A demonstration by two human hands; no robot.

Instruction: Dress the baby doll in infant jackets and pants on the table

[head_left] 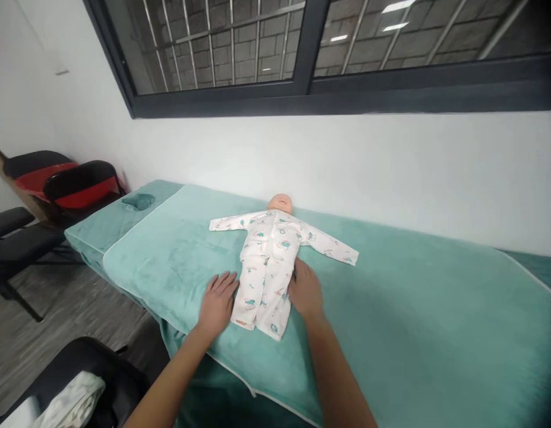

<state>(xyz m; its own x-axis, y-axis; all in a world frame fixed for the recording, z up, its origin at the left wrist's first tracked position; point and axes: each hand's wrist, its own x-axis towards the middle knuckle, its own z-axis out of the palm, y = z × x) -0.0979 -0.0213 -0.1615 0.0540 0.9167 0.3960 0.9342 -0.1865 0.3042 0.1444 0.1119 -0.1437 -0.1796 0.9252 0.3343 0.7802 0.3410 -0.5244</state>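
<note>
A baby doll point(279, 204) lies on its back on a teal towel point(177, 261), dressed in a white printed sleepsuit point(268, 261) with the sleeves spread out. My left hand point(218, 302) lies flat and open on the towel beside the doll's left trouser leg. My right hand point(305, 290) rests open against the other side of the suit, fingers touching the fabric near the hip. Neither hand holds anything.
The towel covers a long teal massage bed point(435, 333) set against a white wall under a dark window. Black and red chairs point(74, 187) stand at the far left. A black chair with pale cloth point(74, 401) sits at the bottom left.
</note>
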